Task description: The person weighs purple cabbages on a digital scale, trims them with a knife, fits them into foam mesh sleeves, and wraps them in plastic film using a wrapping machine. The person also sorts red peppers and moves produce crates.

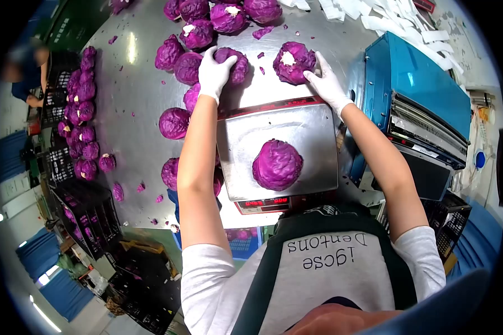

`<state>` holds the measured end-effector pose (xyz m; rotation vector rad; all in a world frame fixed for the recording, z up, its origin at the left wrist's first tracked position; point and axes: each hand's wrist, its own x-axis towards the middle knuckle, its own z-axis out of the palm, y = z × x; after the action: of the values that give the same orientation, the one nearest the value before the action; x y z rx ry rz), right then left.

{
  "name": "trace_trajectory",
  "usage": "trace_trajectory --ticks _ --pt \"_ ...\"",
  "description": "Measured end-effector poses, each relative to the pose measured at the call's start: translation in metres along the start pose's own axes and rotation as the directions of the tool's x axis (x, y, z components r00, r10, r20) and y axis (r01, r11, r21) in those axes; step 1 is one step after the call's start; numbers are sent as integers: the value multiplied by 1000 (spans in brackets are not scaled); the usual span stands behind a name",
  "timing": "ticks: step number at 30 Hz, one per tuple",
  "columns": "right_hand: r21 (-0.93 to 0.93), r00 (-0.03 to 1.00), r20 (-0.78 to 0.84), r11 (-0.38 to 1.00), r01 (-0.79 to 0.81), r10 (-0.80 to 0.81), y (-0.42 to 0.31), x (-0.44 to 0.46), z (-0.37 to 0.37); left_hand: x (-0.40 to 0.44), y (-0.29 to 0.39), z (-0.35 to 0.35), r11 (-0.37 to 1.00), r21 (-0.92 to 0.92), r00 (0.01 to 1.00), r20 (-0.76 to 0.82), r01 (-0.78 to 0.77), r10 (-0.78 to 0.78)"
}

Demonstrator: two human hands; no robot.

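Observation:
My left hand (pixel 213 75), in a white glove, grips the left side of a red cabbage (pixel 239 68) beyond the scale. Its thumb lies over the leaves. On the right, my gloved right hand (pixel 327 85) holds the edge of another red cabbage (pixel 292 61), whose pale cut stem faces up. Between my forearms, a single red cabbage (pixel 277 165) rests on the steel pan of a weighing scale (pixel 238 134). Red digits glow on the scale's front display (pixel 268 202).
More red cabbages (pixel 198 33) crowd the steel table (pixel 142 100) left and ahead. A blue machine (pixel 425 84) stands right, with white strips (pixel 341 8) behind it. Black crates (pixel 86 212) line the left edge, where another person (pixel 28 72) stands beside a cabbage row (pixel 84 92).

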<state>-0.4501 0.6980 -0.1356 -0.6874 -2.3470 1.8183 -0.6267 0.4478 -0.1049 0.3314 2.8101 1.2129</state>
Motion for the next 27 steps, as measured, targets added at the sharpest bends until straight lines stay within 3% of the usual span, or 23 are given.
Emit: trace_trajectory --ticks 2,3,5,6,7,9,11,12,13,15,16,18,19,21,23,25,27 --pt "-10 998 -24 999 -50 49 -6 -6 -6 -5 -19 -1 882 -454 991 99 130 -95" --pt "-18 997 -32 997 -70 69 -9 -7 -8 -16 -7 -9 792 -580 982 129 189 -139" --pt "-183 995 -97 983 18 -36 2 -3 -8 -26 5 -17 691 -679 967 213 248 -138" --pt "-255 987 -122 964 71 -105 4 -1 -6 -22 -8 -12 827 -558 990 138 71 8" --pt "-325 974 -142 938 122 -176 -1 2 -3 -31 8 -15 914 -406 994 97 -7 51" --pt "-371 951 -129 903 217 -281 -11 -6 6 -44 32 -10 962 -270 988 141 -29 69" --pt "-462 932 -34 833 305 -360 -26 -15 10 -35 -3 29 991 -41 981 144 -126 131" --pt "-488 935 29 812 321 -353 -28 -20 11 -41 12 26 955 189 966 166 -227 197" --pt "-498 939 87 801 331 -334 -26 -24 13 -38 20 24 975 133 950 279 -179 137" --pt "-459 951 210 835 302 -228 -23 -33 13 -27 33 17 961 120 891 416 -251 181" --pt "-519 948 228 796 311 -223 -27 -38 13 -16 27 16 961 125 898 403 -245 176" --pt "-524 954 230 802 287 -192 -31 -42 13 26 1 18 963 40 954 154 -266 257" --pt "-510 957 217 813 279 -192 -30 -42 14 42 -3 1 891 237 912 -46 -387 408" --pt "-485 956 226 829 277 -188 -33 -43 15 62 32 -65 951 278 990 -2 -133 139" --pt "-494 953 227 820 288 -198 -35 -42 16 100 -23 -73 894 442 932 -349 74 96" --pt "-491 949 233 816 305 -214 -33 -43 17 111 -51 -77 786 497 895 -417 368 -155" --pt "-543 945 225 775 324 -238 -34 -42 17 120 -99 -80 894 244 912 -265 376 -312"
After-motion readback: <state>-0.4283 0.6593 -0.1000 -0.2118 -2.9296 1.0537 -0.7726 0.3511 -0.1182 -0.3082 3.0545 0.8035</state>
